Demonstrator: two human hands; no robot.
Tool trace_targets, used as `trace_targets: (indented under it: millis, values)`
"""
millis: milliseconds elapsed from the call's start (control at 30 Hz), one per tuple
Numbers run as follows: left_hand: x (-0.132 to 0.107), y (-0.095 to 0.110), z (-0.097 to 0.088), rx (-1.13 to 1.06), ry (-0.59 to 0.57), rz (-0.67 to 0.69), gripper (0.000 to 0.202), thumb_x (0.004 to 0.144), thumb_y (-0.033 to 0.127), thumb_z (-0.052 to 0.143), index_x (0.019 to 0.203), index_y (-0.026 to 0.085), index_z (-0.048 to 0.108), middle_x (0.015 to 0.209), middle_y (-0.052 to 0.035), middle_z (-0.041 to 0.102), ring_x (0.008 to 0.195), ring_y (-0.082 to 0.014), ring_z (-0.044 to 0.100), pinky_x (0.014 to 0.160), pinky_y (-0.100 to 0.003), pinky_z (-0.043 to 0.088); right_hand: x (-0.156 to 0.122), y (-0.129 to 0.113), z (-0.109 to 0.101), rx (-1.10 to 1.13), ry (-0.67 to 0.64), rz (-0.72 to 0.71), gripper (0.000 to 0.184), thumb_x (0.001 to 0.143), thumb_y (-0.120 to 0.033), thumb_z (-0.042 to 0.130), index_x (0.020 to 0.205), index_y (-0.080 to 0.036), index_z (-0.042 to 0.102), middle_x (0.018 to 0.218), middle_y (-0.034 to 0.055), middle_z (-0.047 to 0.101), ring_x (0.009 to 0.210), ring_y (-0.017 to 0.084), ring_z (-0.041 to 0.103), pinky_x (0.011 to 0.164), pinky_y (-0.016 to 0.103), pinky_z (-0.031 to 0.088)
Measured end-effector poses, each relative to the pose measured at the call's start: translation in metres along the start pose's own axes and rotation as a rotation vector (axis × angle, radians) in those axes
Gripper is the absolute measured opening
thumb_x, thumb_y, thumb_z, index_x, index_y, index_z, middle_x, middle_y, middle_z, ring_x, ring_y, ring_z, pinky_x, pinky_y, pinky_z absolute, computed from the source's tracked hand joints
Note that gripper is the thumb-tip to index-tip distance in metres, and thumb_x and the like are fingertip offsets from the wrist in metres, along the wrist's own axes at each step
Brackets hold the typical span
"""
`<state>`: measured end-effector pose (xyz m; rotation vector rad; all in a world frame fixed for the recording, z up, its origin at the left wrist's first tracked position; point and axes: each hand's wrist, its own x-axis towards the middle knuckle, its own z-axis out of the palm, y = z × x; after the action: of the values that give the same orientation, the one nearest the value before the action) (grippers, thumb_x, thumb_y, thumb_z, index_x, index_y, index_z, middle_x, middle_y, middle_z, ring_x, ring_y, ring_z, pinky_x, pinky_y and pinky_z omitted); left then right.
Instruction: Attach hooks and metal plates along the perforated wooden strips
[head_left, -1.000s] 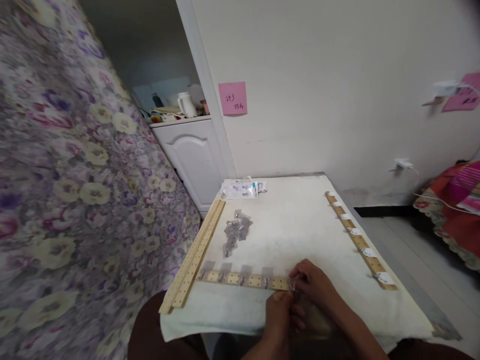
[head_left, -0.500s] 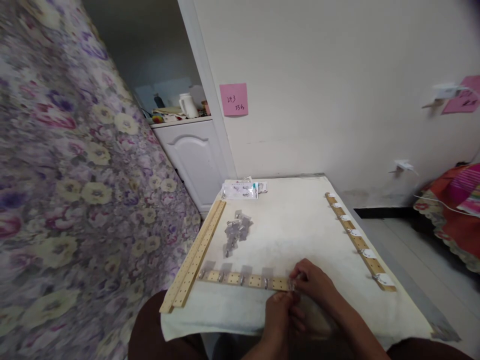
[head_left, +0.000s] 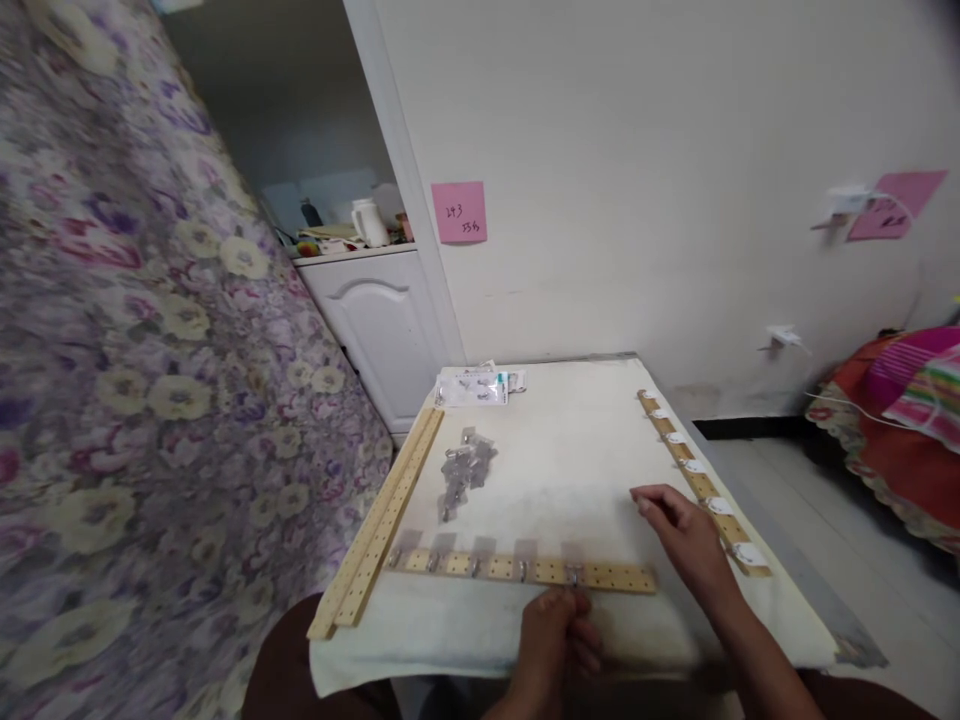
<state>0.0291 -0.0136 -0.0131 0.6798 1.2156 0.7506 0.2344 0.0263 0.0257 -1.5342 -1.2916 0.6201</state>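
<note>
A narrow wooden strip with small holes point(head_left: 616, 578) lies crosswise near the table's front edge. Several clear adhesive pads with metal hooks sit along it, the rightmost hook point(head_left: 574, 573) just beyond my left hand point(head_left: 553, 630). That hand is closed, thumb and fingers pressed together at the strip's front edge; what they hold, if anything, is hidden. My right hand point(head_left: 686, 535) is raised right of the strip, thumb and forefinger slightly apart, nothing visible between them. A pile of loose clear hooks point(head_left: 466, 468) lies on the table's left half.
Two bare perforated wooden strips point(head_left: 379, 525) line the left edge of the cloth-covered table point(head_left: 555, 450). Another strip with white-backed hooks point(head_left: 701, 485) runs along the right. Packaged hooks point(head_left: 472, 388) lie at the back left. A floral curtain point(head_left: 187, 400) hangs left.
My right hand has let go of the rightmost hook and moved right and up, uncovering the strip's right end. My left hand stays at the front edge. The view has shifted slightly.
</note>
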Motion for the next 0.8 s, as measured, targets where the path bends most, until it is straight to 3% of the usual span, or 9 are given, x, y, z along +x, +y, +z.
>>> trace_targets:
  millis: [200, 300, 367, 433, 500, 633, 700, 800]
  values:
    - [-0.020, 0.012, 0.000, 0.197, -0.177, -0.032, 0.027, 0.066, 0.041, 0.047, 0.074, 0.016, 0.054, 0.035, 0.0044, 0.053, 0.023, -0.0069, 0.039, 0.027, -0.017, 0.020, -0.001, 0.001, -0.003, 0.022, 0.004, 0.059, 0.029, 0.080, -0.046, 0.052, 0.091, -0.022, 0.063, 0.087, 0.0030, 0.069, 0.082, 0.020, 0.061, 0.075, 0.031, 0.045]
    - [-0.029, 0.031, -0.005, 0.328, -0.262, -0.007, 0.023, 0.068, 0.036, 0.046, 0.075, 0.017, 0.056, 0.033, 0.0059, 0.052, 0.021, -0.0070, 0.036, 0.026, -0.017, 0.022, -0.003, 0.002, 0.004, 0.023, -0.051, 0.075, 0.030, 0.080, -0.047, 0.051, 0.093, -0.022, 0.063, 0.087, 0.0024, 0.069, 0.080, 0.020, 0.062, 0.073, 0.030, 0.045]
    - [-0.029, 0.052, -0.016, 0.410, -0.243, 0.097, 0.024, 0.071, 0.038, 0.045, 0.075, 0.017, 0.055, 0.037, 0.0060, 0.053, 0.023, -0.0071, 0.037, 0.028, -0.017, 0.025, -0.004, 0.004, 0.006, 0.007, -0.068, 0.081, 0.031, 0.080, -0.048, 0.051, 0.094, -0.022, 0.063, 0.086, 0.0018, 0.069, 0.080, 0.020, 0.063, 0.072, 0.029, 0.045]
    - [-0.023, 0.079, -0.038, 0.570, -0.126, 0.250, 0.026, 0.076, 0.040, 0.041, 0.075, 0.018, 0.054, 0.043, 0.0055, 0.055, 0.028, -0.0073, 0.041, 0.032, -0.018, 0.030, -0.005, 0.005, 0.007, -0.013, -0.079, 0.079, 0.032, 0.079, -0.049, 0.051, 0.093, -0.023, 0.063, 0.084, 0.0011, 0.069, 0.080, 0.019, 0.063, 0.072, 0.028, 0.045]
    - [-0.014, 0.109, -0.067, 0.894, 0.145, 0.417, 0.025, 0.079, 0.036, 0.036, 0.080, 0.019, 0.054, 0.052, 0.0038, 0.060, 0.038, -0.0093, 0.050, 0.040, -0.020, 0.039, -0.005, 0.006, 0.007, -0.026, -0.087, 0.077, 0.033, 0.079, -0.049, 0.050, 0.094, -0.023, 0.063, 0.084, 0.0007, 0.070, 0.080, 0.019, 0.064, 0.072, 0.028, 0.045]
    - [0.001, 0.157, -0.127, 1.091, 0.439, 0.508, 0.017, 0.079, 0.026, 0.039, 0.079, 0.020, 0.056, 0.073, -0.0001, 0.065, 0.067, -0.0128, 0.060, 0.063, -0.022, 0.043, -0.006, 0.008, 0.009, -0.070, -0.101, 0.086, 0.033, 0.079, -0.051, 0.050, 0.093, -0.024, 0.063, 0.086, 0.0000, 0.070, 0.082, 0.019, 0.064, 0.071, 0.027, 0.046]
    - [0.007, 0.165, -0.144, 1.204, 0.516, 0.499, 0.015, 0.076, 0.021, 0.044, 0.075, 0.020, 0.058, 0.078, -0.0007, 0.067, 0.078, -0.0141, 0.060, 0.071, -0.023, 0.041, -0.007, 0.009, 0.010, -0.094, -0.108, 0.087, 0.033, 0.078, -0.051, 0.049, 0.093, -0.025, 0.062, 0.086, -0.0001, 0.070, 0.082, 0.020, 0.064, 0.071, 0.027, 0.046]
    - [0.014, 0.160, -0.151, 1.358, 0.579, 0.425, 0.017, 0.076, 0.027, 0.047, 0.069, 0.020, 0.061, 0.076, -0.0034, 0.068, 0.078, -0.0178, 0.061, 0.068, -0.026, 0.039, -0.006, 0.012, 0.013, -0.111, -0.115, 0.076, 0.033, 0.078, -0.051, 0.049, 0.093, -0.025, 0.062, 0.085, 0.0002, 0.071, 0.081, 0.020, 0.065, 0.070, 0.028, 0.047]
